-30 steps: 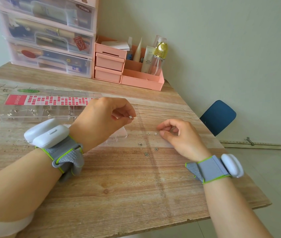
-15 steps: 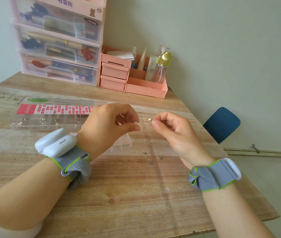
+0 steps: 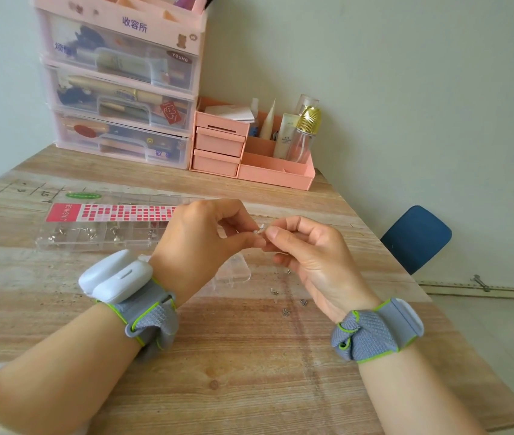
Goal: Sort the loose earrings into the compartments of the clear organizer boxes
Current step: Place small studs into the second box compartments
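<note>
progress: partly done | left hand (image 3: 199,246) and right hand (image 3: 309,255) grip one tiny earring (image 3: 262,231) between fingertips | organizer box (image 3: 98,237) left, several compartments filled | loose earrings (image 3: 287,312) below right, unsorted

table: wooden table (image 3: 233,365), plank grain, pencil marks at upper left edge
organizer box: clear organizer box (image 3: 70,238), centre left of frame, small earrings in its compartments; red-and-pink sticker sheet (image 3: 108,212) on it
loose earrings: loose earrings (image 3: 285,312) scattered right of centre, on the bare wood
drawer unit: clear-and-pink drawer stack (image 3: 120,89), upper left, at the wall
desk organizer: salmon desk organizer (image 3: 249,158), upper centre, beside the drawer stack, holding bottles and tubes
</note>
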